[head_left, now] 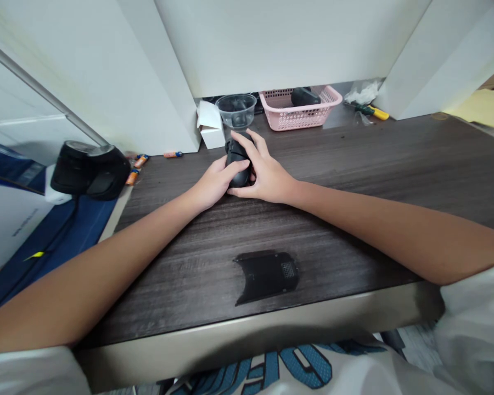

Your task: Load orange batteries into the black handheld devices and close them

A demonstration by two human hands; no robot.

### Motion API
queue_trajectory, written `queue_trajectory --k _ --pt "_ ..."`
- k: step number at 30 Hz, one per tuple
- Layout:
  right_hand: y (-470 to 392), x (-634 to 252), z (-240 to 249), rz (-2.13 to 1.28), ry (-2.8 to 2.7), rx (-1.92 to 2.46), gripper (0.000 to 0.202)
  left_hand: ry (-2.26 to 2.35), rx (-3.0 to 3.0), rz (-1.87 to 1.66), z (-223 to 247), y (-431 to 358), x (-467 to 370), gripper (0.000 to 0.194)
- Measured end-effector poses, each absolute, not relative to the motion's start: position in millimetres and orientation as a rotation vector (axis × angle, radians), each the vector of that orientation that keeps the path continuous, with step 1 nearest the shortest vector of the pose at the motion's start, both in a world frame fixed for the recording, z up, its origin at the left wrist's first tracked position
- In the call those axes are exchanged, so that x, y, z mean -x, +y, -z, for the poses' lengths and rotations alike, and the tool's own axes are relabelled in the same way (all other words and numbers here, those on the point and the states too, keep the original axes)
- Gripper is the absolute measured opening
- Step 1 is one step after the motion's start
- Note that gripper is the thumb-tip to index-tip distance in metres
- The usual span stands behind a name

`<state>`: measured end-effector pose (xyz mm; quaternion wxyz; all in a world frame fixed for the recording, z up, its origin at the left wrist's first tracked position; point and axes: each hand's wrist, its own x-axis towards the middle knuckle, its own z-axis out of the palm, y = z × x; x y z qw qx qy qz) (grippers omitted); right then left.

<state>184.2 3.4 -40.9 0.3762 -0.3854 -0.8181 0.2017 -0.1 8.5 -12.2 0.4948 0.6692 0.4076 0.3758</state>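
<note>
Count's in: 1 blk rounded device (239, 178), mid-bench (354, 236), both hands gripping it! 1 blk cover (267, 277) lies nr the front edge, 3 orange batteries (173, 154) back L, 1 white box (211, 131), 1 clear tub (236, 116), 1 pink basket (300, 118) behind. L hand (214, 184) closes from the side, thumb on top; R hand (269, 175) arches over, fingers bent, forearms angling in.

The table (354, 164) is dark gray-brown with streaks like wood. A flat black piece (263, 277) lies near its front edge. At the back sit a white box (213, 136), a clear bowl (235, 116) and a pink basket (298, 119). A yellow-ended tool (379, 113) lies right of the basket. Small orange batteries (173, 154) lie on the left.
</note>
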Motion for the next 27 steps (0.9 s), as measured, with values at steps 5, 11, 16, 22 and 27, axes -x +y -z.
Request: queue_trajectory --k 5,11,16,22,27 --pt "4.4 -184.3 41.9 -0.518 -2.103 0.977 0.125 1.007 -1.647 -0.900 8.8 6.3 0.0 0.036" --pt "3.8 -184.1 40.9 -0.527 -2.087 0.982 0.122 1.007 -1.631 -0.890 6.9 4.5 -0.5 0.034" --pt "2.7 -183.9 39.8 -0.529 -2.083 0.982 0.123 0.982 -1.601 -0.900 9.2 6.4 0.6 0.033" --pt "-0.1 -183.1 36.0 -0.542 -2.064 1.005 0.124 0.925 -1.517 -0.950 13.6 6.9 -0.6 0.035" --pt "-1.8 -181.7 34.8 -0.504 -2.021 1.025 0.116 0.961 -1.437 -1.037 12.0 5.4 -3.4 0.040"
